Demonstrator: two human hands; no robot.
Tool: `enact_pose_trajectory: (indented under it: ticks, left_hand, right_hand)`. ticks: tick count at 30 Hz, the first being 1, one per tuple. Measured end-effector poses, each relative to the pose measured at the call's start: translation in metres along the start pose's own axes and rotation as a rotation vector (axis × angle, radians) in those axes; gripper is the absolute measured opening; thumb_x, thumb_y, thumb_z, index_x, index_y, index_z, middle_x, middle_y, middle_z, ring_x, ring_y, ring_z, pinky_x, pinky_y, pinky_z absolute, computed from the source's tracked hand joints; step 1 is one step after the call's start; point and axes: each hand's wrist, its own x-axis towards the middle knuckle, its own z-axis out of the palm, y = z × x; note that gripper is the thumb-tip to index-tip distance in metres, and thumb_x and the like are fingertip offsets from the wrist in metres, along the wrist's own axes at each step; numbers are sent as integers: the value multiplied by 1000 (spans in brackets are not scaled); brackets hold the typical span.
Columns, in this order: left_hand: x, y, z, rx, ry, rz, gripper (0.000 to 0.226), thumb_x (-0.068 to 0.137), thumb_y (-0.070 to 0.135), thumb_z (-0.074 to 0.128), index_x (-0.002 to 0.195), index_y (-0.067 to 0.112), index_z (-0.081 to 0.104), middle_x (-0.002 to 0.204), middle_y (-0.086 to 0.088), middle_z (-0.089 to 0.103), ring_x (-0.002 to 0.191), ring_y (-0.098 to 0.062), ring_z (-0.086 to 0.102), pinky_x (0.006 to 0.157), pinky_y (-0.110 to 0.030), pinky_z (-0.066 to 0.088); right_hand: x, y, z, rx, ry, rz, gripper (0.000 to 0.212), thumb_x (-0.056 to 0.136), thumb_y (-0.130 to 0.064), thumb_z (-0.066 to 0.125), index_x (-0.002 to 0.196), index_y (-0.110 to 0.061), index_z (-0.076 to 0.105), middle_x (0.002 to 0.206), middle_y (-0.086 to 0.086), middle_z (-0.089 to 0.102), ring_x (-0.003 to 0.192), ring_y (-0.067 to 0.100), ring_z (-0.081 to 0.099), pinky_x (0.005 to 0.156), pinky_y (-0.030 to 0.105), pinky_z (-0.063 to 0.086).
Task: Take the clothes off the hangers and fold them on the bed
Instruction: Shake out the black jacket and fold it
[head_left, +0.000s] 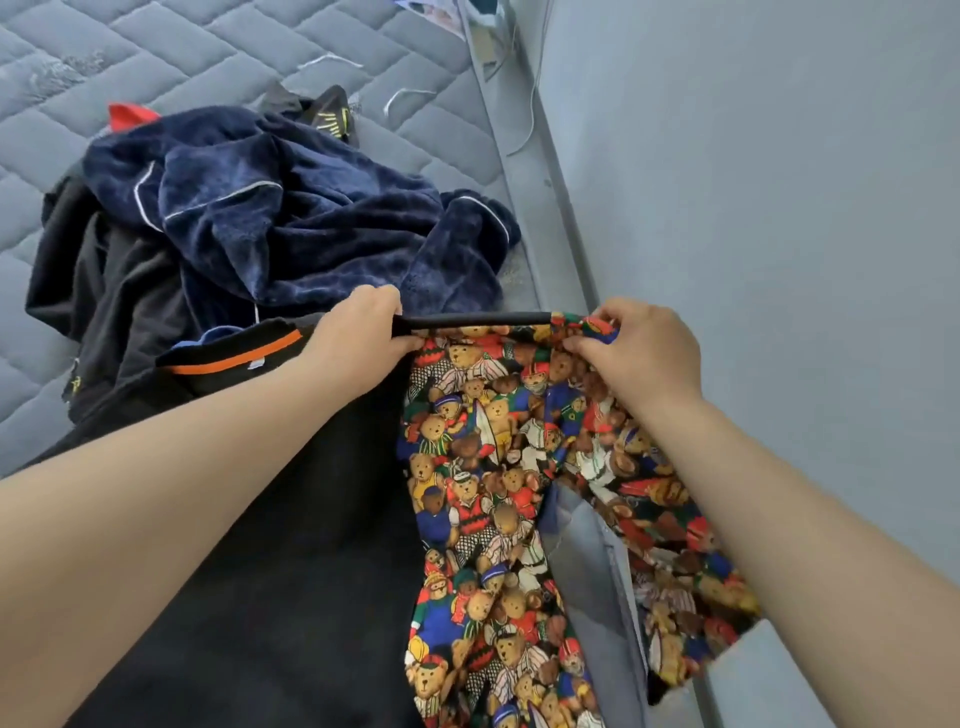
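Note:
A garment printed with teddy bears (498, 467) hangs in front of me by its black top band (478, 319). My left hand (363, 332) grips the left end of that band. The right end of the printed cloth is pinched in my right hand (639, 348). The two legs of the garment drop down over the bed's edge. No hanger shows in it.
A heap of clothes lies on the grey quilted mattress (156, 47): a navy velvet robe (291, 208), black garments (104, 291) and a black piece with an orange stripe (239, 358). The grey bed rail (545, 182) and wall (753, 182) run along the right.

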Motion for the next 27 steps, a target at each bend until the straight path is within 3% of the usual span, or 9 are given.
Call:
enact_pose_trajectory:
  ticks: [7,9,11,13,16,18,20,23,27]
  left_hand:
    - [6,-2,29,-60,-138,-85,51,88,36,66,127,13,43,125,-11,43,103,-28,55,85,-34,44]
    - [5,-4,37,-44,-153,-80,51,89,35,64,130,12,42,126,-12,40,104,-30,55,88,-36,45]
    - [4,-5,40,-14,-152,-94,52,90,34,63,131,11,41,127,-13,38,105,-33,56,88,-38,45]
    - [1,0,40,11,-129,-87,58,89,32,65,135,12,37,131,-14,34,105,-34,56,87,-38,46]
    - [-19,15,41,19,-2,14,69,87,22,68,144,14,30,142,-12,25,112,-31,52,93,-38,48]
    - [-38,29,45,9,35,143,59,86,15,67,139,13,40,140,-8,30,113,-27,49,93,-37,48]
    - [-56,41,53,16,-55,284,43,88,14,63,129,9,51,130,-7,42,112,-26,49,91,-38,47]
    - [-78,55,78,53,-234,439,35,92,21,58,125,11,53,126,-3,45,112,-21,47,95,-33,41]
    - [-100,66,116,99,-354,467,49,97,31,50,143,18,38,147,-2,32,134,-22,30,113,-32,25]
  right_hand:
    - [-3,25,43,-11,-281,120,33,87,-42,63,65,-20,53,68,0,55,76,28,57,54,31,35]
    - [-15,38,55,32,-256,145,20,87,-36,64,92,-17,64,93,6,64,95,30,59,70,34,45]
    - [-32,49,65,82,-216,164,47,86,-32,67,127,-13,54,123,9,56,116,28,51,93,35,43]
    - [-55,57,72,179,-162,190,63,86,-27,69,140,-12,40,137,9,45,125,24,44,98,29,36]
    - [-93,67,79,250,-186,263,54,87,-24,68,135,-12,45,130,7,49,115,20,50,87,24,37]
    - [-123,70,84,253,-246,313,30,89,-24,65,117,-16,57,111,2,61,94,14,57,75,23,43]
    - [-156,73,90,247,-306,358,15,90,-25,63,105,-20,62,97,-4,64,81,7,56,64,18,42]
    - [-208,77,107,264,-456,454,19,91,-31,62,108,-23,63,106,-7,64,90,6,58,72,19,45]
    - [-260,79,128,289,-496,512,32,91,-34,61,121,-24,60,114,-4,61,103,14,58,84,29,49]
